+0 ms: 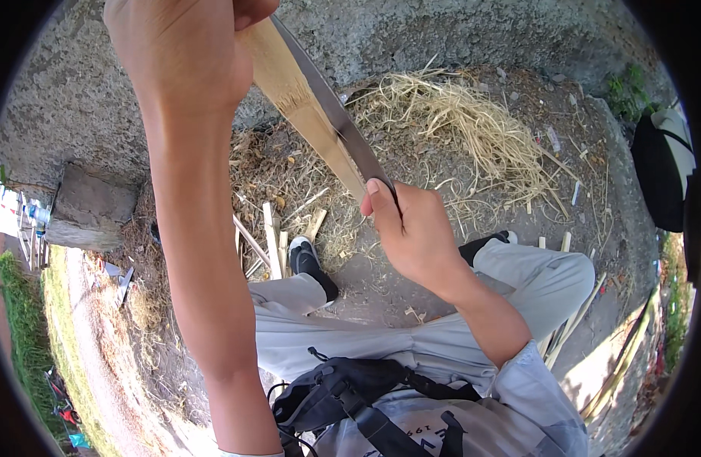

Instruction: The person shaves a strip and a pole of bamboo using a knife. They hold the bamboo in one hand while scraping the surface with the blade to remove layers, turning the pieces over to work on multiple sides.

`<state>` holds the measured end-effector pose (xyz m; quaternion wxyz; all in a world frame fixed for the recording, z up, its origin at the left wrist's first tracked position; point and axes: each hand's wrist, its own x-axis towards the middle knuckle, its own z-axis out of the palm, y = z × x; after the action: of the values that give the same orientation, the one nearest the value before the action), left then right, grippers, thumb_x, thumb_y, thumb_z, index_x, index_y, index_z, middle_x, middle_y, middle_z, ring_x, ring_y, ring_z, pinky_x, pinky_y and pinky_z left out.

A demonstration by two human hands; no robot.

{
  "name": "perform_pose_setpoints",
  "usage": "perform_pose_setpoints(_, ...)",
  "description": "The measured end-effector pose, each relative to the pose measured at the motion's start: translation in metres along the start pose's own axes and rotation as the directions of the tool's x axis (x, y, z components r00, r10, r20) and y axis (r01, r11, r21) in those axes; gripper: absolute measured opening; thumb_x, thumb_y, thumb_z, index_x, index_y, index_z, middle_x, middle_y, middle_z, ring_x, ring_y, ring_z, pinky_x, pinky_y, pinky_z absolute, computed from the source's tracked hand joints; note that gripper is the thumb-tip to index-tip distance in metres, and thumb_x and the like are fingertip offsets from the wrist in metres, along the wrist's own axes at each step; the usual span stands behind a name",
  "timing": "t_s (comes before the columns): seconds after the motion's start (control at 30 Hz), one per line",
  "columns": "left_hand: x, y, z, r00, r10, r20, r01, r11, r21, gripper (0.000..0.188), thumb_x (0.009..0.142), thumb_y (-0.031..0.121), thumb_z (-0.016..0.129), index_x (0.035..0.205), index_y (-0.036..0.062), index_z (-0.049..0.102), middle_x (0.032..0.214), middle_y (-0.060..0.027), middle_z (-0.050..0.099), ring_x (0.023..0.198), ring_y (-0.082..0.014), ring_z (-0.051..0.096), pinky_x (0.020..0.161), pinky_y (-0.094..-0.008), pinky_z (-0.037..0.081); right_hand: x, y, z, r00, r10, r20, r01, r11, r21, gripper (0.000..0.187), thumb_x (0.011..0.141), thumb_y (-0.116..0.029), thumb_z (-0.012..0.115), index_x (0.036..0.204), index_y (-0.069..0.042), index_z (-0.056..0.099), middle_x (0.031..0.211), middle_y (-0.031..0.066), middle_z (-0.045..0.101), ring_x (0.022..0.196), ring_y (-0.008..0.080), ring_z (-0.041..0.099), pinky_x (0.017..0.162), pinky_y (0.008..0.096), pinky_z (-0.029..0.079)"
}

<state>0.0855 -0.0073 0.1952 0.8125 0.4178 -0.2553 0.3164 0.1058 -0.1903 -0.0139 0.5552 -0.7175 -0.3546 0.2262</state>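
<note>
My left hand (184, 49) is raised high and grips the upper end of a pale split bamboo strip (308, 114) that slants down to the right. My right hand (411, 232) is closed on the handle of a long dark knife blade (343, 122), which lies along the strip's right edge. The thumb rests near the blade's base. Below the hands are my legs in light grey trousers (533, 278) and black shoes (306, 259).
A heap of dry shavings (457, 122) lies on the dirt ground. Cut bamboo pieces (273, 240) lie near my left shoe, more strips (568, 327) by my right leg. A stone block (91, 206) sits left. A black bag (659, 171) is at right.
</note>
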Motion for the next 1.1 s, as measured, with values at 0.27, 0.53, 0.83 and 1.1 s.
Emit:
perform_pose_setpoints(0.27, -0.010, 0.004, 0.027, 0.947, 0.320, -0.026, -0.173, 0.578, 0.797, 0.037, 0.097, 0.029, 0.062, 0.069, 0.0186, 0.041, 0.053, 0.0074, 0.029, 0.039, -0.0035, 0.023, 0.038, -0.0246, 0.018, -0.002, 0.029, 0.020, 0.987, 0.153, 0.055, -0.147, 0.983, -0.106, 0.038, 0.105, -0.024, 0.047, 0.080, 0.000, 0.062, 0.053, 0.0065, 0.049, 0.047, 0.0140, 0.046, 0.048, 0.0340, 0.037)
perform_pose_setpoints(0.53, -0.001, -0.013, 0.014, 0.934, 0.357, -0.005, -0.226, 0.604, 0.764, 0.039, 0.097, 0.031, 0.063, 0.068, 0.0208, 0.041, 0.051, 0.0082, 0.028, 0.038, -0.0029, 0.022, 0.036, -0.0235, 0.018, 0.001, 0.062, 0.033, 0.996, -0.047, -0.075, 0.038, 0.992, -0.119, 0.038, 0.103, -0.024, 0.048, 0.081, 0.002, 0.066, 0.053, 0.0159, 0.053, 0.047, 0.0293, 0.056, 0.051, 0.0440, 0.043)
perform_pose_setpoints(0.83, -0.010, -0.002, 0.011, 0.936, 0.349, 0.052, -0.257, 0.574, 0.778, 0.039, 0.096, 0.034, 0.066, 0.069, 0.0216, 0.041, 0.052, 0.0089, 0.028, 0.038, -0.0015, 0.022, 0.034, -0.0209, 0.019, -0.002, 0.099, 0.032, 1.000, 0.020, -0.016, -0.021, 0.998, -0.055, 0.039, 0.102, -0.026, 0.051, 0.080, 0.004, 0.064, 0.057, 0.0231, 0.056, 0.056, 0.0405, 0.061, 0.059, 0.0487, 0.048)
perform_pose_setpoints(1.1, -0.010, 0.024, -0.015, 0.949, 0.314, -0.007, -0.218, 0.673, 0.707, 0.038, 0.097, 0.032, 0.065, 0.070, 0.0206, 0.041, 0.053, 0.0089, 0.027, 0.038, -0.0015, 0.022, 0.035, -0.0209, 0.019, 0.010, 0.151, 0.053, 0.975, 0.224, -0.002, -0.215, 0.934, -0.286, 0.042, 0.102, -0.024, 0.049, 0.075, 0.005, 0.062, 0.059, 0.0236, 0.059, 0.058, 0.0442, 0.062, 0.057, 0.0514, 0.048)
